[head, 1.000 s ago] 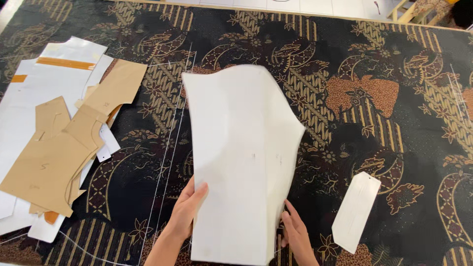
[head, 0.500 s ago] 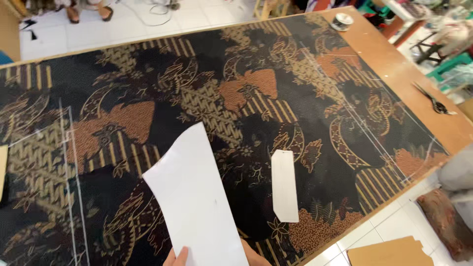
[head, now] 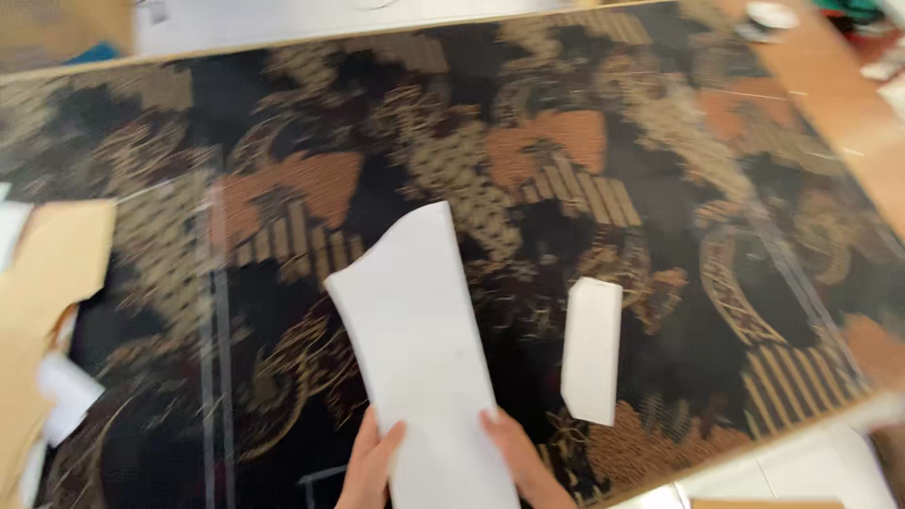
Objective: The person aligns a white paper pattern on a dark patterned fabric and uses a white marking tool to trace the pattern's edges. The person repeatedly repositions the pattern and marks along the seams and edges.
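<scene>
The white pattern piece lies flat on the dark patterned fabric that covers the surface, its long axis running from my hands at the near edge up and slightly left toward the middle of the cloth. It is plain white, wide at the far end with a peaked corner, curved in along its left side. My left hand grips its near left edge, thumb on top, and my right hand grips the near right edge the same way. Just to the right, apart from it, lies a small white strip, upright and parallel. Tan card pieces sit at the far left, blurred.
</scene>
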### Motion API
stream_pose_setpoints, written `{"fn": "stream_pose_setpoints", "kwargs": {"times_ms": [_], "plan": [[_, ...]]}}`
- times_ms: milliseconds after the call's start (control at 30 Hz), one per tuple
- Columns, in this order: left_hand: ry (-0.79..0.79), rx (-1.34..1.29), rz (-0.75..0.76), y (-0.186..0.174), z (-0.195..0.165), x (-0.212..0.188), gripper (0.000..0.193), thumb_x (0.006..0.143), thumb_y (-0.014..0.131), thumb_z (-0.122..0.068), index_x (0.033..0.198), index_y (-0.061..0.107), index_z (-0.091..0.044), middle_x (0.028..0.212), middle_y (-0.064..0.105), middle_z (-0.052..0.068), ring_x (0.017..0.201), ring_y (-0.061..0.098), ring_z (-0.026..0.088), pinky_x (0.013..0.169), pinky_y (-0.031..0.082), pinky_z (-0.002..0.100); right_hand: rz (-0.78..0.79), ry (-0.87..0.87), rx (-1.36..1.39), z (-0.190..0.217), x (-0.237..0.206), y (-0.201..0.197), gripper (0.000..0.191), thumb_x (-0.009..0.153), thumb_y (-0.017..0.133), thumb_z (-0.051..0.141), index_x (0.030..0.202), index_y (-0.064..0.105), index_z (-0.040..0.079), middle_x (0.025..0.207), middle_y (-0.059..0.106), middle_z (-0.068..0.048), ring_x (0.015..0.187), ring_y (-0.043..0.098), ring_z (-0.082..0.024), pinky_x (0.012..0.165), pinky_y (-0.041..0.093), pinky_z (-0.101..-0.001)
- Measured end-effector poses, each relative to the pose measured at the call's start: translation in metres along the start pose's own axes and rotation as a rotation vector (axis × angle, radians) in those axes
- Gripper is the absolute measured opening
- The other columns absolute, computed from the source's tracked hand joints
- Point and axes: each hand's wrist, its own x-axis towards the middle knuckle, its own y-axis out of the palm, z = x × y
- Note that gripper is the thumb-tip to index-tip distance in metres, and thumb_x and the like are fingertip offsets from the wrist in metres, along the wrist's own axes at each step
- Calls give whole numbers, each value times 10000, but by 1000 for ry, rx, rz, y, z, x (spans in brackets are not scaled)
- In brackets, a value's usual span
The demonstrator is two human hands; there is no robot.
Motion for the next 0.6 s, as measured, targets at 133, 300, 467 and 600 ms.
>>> {"fn": "stream_pose_setpoints", "kwargs": {"times_ms": [133,300,467,600], "plan": [[-7,49,56,27,-61,-26,596,955,511,-95,1534,371,-84,1394,635,129,1244,614,199,1028,477,341,-123,161,238,15,9,2,791,1031,225,650,1550,374,71,1485,503,-249,1364,521,-332,1080,460,-491],[170,-110,234,22,-113,-63,592,970,513,-60,1542,366,-16,1368,617,197,1187,606,215,1001,499,371,-51,53,125,20,35,4,753,1044,240,594,1520,425,40,1384,575,-219,1268,593,-293,1007,491,-430],[203,-13,-7,-24,-137,-77,635,898,499,-21,1523,393,-68,1352,687,161,1186,672,203,1023,515,361,-13,-26,73,23,43,12,690,1023,293,492,1455,519,4,1209,701,-146,1093,668,-184,888,514,-340],[270,-34,-129,-66,-154,-84,591,931,502,-50,1519,443,-32,1314,688,186,1154,653,235,993,494,390,-44,-144,150,37,32,17,500,962,523,214,1396,534,-35,1064,750,-125,919,718,-165,814,569,-313]]}}
